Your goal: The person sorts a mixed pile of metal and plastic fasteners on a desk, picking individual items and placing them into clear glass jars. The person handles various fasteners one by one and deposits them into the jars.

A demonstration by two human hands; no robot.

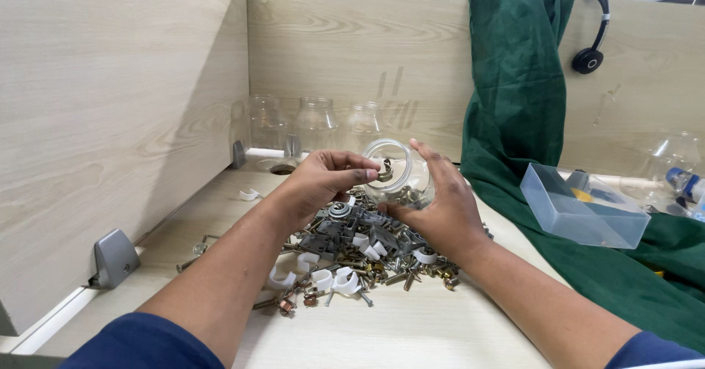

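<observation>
My right hand (440,207) grips a small clear glass jar (400,174), tilted with its mouth toward me and a few metal parts inside. My left hand (323,182) pinches a small metal piece (385,168) at the jar's mouth. Below both hands lies a pile of mixed hardware (352,259) on the light wooden desk (411,332): screws, bolts, white plastic cable clips, grey plastic brackets and brass-coloured bits.
Three empty glass jars (316,123) stand at the back by the partition. A green cloth (529,119) drapes over the partition and desk at right, with a clear plastic box (580,207) on it. A headset (591,53) hangs above. A lone white clip (250,194) lies left.
</observation>
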